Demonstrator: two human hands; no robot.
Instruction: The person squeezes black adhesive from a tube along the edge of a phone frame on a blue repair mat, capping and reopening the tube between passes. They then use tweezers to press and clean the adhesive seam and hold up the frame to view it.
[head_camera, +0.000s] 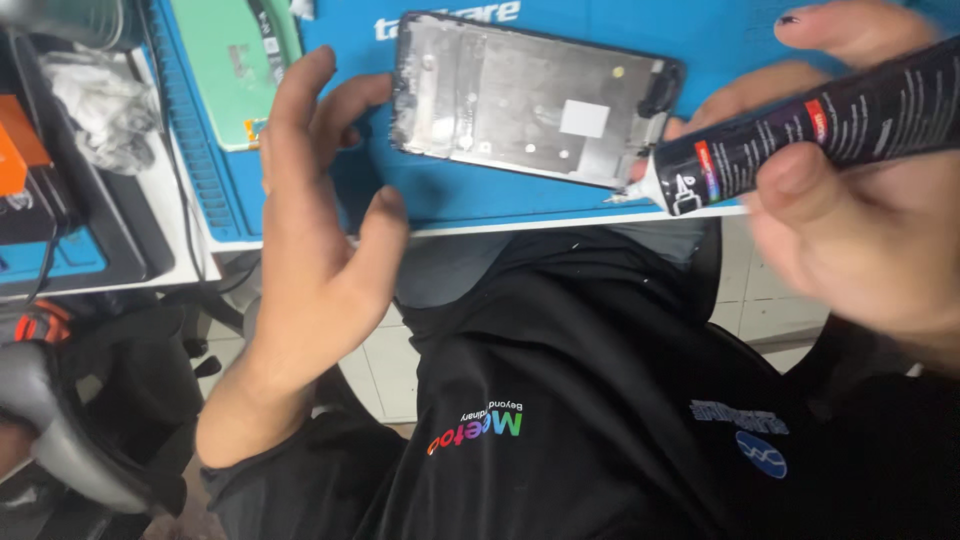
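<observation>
An opened phone frame lies on the blue work mat, its bare metal inside facing up with a small white square patch. My right hand grips a black glue tube, whose pale nozzle touches the frame's lower right edge. My left hand hovers at the mat's front edge, left of the frame, fingers spread and holding nothing.
A green board lies at the back left on a ridged blue tray. Crumpled white wipes and an orange item sit at far left. A black chair arm is lower left. My black shirt fills the foreground.
</observation>
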